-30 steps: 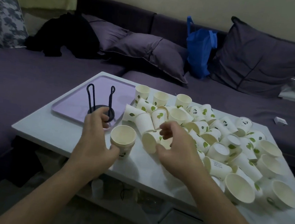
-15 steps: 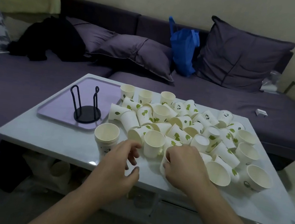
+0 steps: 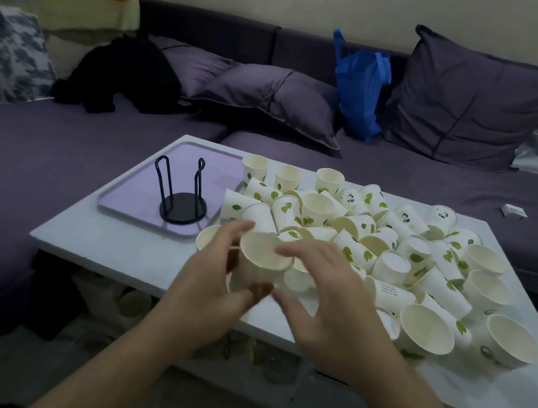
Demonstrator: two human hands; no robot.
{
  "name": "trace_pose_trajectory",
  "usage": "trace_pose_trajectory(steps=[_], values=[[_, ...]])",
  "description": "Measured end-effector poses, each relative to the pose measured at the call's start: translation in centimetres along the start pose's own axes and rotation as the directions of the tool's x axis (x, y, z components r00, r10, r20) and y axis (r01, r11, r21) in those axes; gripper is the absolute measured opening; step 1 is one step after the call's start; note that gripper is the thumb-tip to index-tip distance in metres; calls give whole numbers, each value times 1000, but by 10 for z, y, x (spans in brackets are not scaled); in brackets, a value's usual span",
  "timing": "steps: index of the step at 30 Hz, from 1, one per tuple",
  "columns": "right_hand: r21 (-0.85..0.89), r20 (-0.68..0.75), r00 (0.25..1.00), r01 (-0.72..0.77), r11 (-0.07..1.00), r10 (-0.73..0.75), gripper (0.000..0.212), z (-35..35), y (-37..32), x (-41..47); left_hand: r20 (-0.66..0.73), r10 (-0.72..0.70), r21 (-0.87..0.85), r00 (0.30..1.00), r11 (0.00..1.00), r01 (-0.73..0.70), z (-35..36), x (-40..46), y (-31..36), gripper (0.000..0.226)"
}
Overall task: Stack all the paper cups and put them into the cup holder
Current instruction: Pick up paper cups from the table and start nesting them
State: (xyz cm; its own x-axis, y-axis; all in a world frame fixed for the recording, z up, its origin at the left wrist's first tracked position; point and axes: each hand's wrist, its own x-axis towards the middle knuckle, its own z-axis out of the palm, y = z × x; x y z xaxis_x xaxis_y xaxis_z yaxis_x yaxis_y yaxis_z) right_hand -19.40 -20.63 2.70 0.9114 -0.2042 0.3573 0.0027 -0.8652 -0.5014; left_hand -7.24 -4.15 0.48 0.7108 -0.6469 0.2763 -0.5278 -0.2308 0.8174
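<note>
Several white paper cups with green leaf prints lie heaped on the white table, some upright, some on their sides. My left hand grips one paper cup upright, lifted just above the table's front part. My right hand hovers beside that cup with fingers spread, its fingertips at the rim. Another upright cup shows partly behind my left hand. The black wire cup holder stands on the lilac tray with no cups in it.
A purple sofa wraps round the table's far and left sides, with cushions, a blue bag and black clothing. A small white box lies on the sofa seat at the right. The floor is below the table's near edge.
My left hand has taken hold of a cup and raised it off the table. My right hand has left the pile and moved up to that cup's rim.
</note>
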Motion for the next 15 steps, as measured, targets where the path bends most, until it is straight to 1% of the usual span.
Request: trace_pose_trajectory(steps=[2, 4, 6, 8, 12, 15], values=[[25, -115, 992, -42, 999, 45, 48, 2, -1, 3, -90, 2, -21, 996, 1000, -4, -15, 8, -2, 81], [40, -175, 981, -80, 996, 85, 48, 5, 0, 7, -162, -20, -47, 987, 999, 12, -29, 16, -7, 83], [31, -165, 980, -109, 994, 113, 45, 8, 1, 10, -218, -53, -61, 975, 997, 41, -38, 23, -14, 84], [25, -135, 980, -142, 990, 144, 41, 11, 1, 11, -245, -74, -53, 967, 997, 63, -42, 29, -21, 82], [-1, -81, 974, -211, 978, 210, 37, 15, 2, 15, -218, -122, -42, 968, 992, 116, -41, 36, -33, 74], [-15, -59, 965, -258, 966, 257, 37, 17, 5, 18, -186, -164, 3, 969, 986, 167, -38, 36, -42, 75]])
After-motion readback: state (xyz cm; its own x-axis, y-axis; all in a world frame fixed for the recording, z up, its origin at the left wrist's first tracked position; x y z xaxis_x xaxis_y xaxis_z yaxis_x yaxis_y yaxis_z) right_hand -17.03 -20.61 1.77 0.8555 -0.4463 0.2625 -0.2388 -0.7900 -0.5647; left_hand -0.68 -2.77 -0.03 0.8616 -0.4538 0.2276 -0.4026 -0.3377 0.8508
